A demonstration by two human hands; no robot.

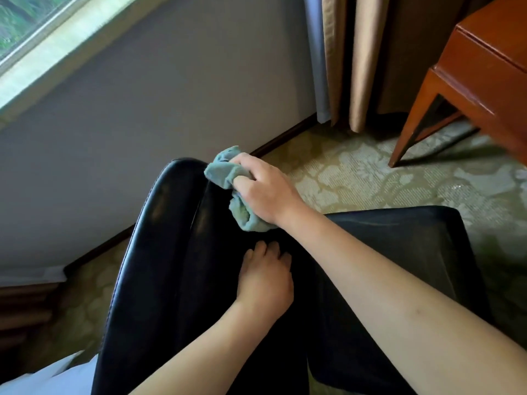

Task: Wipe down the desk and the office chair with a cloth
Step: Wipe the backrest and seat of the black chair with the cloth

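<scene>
As framed, counts are: one black leather office chair (171, 252), one bunched teal cloth (228, 178), one reddish-brown wooden desk (482, 72), two hands. Desk cut off at right edge; chair base hidden. Right hand (265, 189) grips the cloth, pressing it against the backrest's top edge. Left hand (266, 280) rests flat on the backrest, fingers relaxed, tips in shadow.
</scene>
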